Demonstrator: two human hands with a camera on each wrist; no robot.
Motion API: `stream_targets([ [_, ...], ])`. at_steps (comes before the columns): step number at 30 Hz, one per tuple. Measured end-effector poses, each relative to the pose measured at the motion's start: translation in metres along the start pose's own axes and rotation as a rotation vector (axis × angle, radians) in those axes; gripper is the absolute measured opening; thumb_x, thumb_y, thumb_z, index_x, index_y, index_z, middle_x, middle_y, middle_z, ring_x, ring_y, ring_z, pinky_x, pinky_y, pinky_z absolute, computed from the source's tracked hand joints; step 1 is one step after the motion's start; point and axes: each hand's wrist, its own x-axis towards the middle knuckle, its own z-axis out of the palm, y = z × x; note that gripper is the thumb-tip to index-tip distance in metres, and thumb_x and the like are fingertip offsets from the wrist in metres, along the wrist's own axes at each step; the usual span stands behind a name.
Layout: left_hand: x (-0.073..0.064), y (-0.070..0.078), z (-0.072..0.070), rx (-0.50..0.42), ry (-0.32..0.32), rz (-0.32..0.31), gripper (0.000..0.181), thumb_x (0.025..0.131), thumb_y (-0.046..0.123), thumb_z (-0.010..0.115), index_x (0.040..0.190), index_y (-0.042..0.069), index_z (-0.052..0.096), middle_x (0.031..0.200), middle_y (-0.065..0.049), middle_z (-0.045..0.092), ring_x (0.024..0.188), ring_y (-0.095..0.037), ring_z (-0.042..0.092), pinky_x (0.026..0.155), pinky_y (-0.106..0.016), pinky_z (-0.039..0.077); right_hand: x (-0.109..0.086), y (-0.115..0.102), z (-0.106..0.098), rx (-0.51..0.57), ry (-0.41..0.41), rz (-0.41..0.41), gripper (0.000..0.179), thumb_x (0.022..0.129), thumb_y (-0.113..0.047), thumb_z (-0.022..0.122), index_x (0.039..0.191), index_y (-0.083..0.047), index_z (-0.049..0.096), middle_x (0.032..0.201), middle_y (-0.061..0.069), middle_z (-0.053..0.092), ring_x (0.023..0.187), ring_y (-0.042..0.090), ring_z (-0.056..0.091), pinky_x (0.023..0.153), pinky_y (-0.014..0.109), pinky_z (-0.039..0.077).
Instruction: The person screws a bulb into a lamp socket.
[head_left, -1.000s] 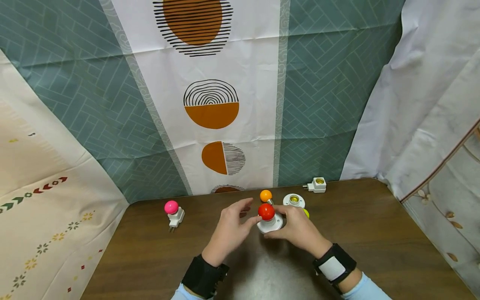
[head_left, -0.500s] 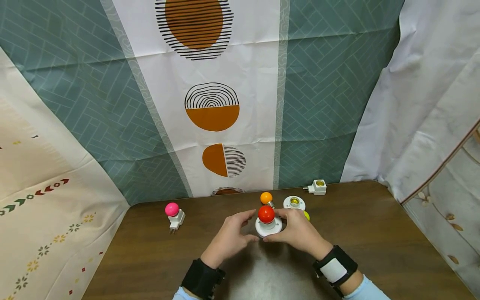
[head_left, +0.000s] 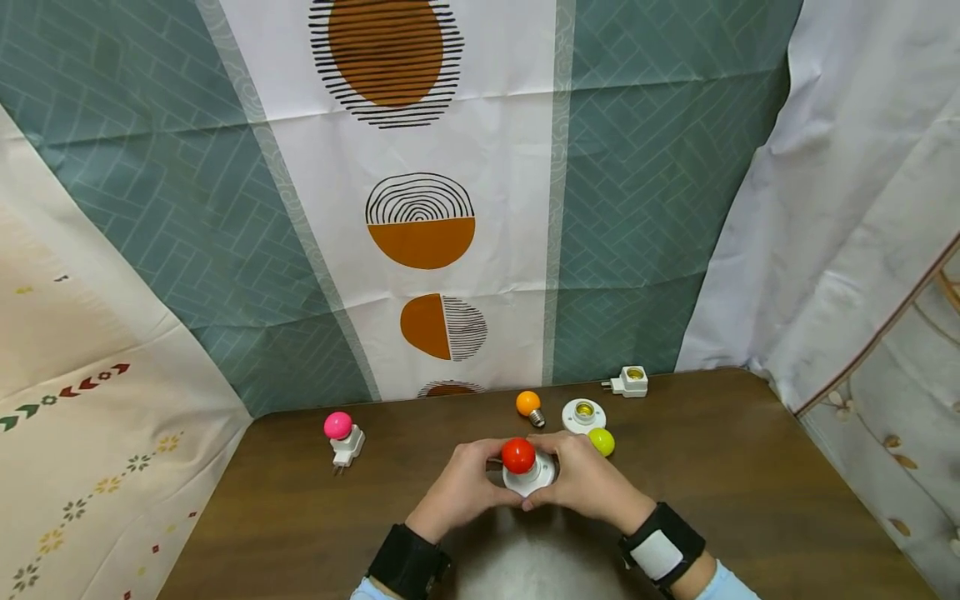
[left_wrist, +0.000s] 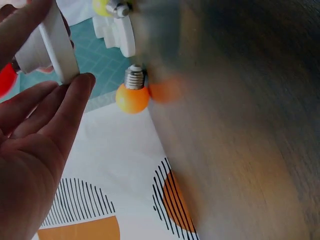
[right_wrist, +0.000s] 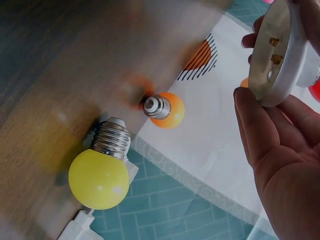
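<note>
A red light bulb stands in a round white lamp holder, raised off the table between both hands. My left hand grips the holder from the left, its fingertips at the rim of the base in the left wrist view. From the right, my right hand grips the same lamp holder, thumb toward me. The thumbs nearly meet at the near side. In the right wrist view, the underside of the lamp holder shows brass terminals. Fingers cover part of the holder's rim.
Behind the hands lie an orange bulb, a second white round lamp holder and a yellow bulb. A white plug-in socket sits at the back right. Far left is a pink bulb in a plug-in socket.
My left hand has come from beside the lamp holder to grip it. Holder and red bulb have moved slightly left and toward me, uncovering more of the yellow bulb.
</note>
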Motion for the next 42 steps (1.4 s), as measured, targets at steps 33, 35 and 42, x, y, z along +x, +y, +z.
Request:
stream_targets([
  [33, -0.003, -0.006, -0.005, 0.139, 0.074, -0.026, 0.059, 0.06, 0.039, 0.087, 0.112, 0.024, 0.064, 0.104, 0.01, 0.059, 0.091, -0.007, 0.057, 0.081, -0.03, 0.053, -0.003, 0.001, 0.0, 0.011, -0.025, 0.021, 0.076, 0.063, -0.045, 0.083, 0.129, -0.017, 0.057, 0.127, -0.001, 0.06, 0.113, 0.017, 0.06, 0.092, 0.037, 0.051],
  [35, -0.003, -0.009, -0.007, 0.145, 0.097, -0.03, 0.06, 0.06, 0.041, 0.086, 0.112, 0.024, 0.064, 0.105, 0.01, 0.059, 0.091, -0.009, 0.057, 0.079, -0.027, 0.053, -0.003, 0.001, -0.001, 0.009, -0.027, 0.04, 0.076, 0.064, -0.046, 0.082, 0.13, -0.015, 0.056, 0.128, 0.0, 0.06, 0.115, 0.018, 0.059, 0.092, 0.039, 0.051],
  [42, -0.003, -0.018, -0.02, 0.151, 0.25, -0.076, 0.066, 0.059, 0.043, 0.086, 0.115, 0.018, 0.062, 0.106, 0.005, 0.059, 0.09, -0.011, 0.057, 0.078, -0.027, 0.052, -0.004, -0.001, -0.004, -0.047, 0.018, 0.083, 0.071, 0.071, -0.05, 0.075, 0.13, -0.015, 0.055, 0.131, 0.001, 0.058, 0.12, 0.019, 0.054, 0.097, 0.043, 0.047],
])
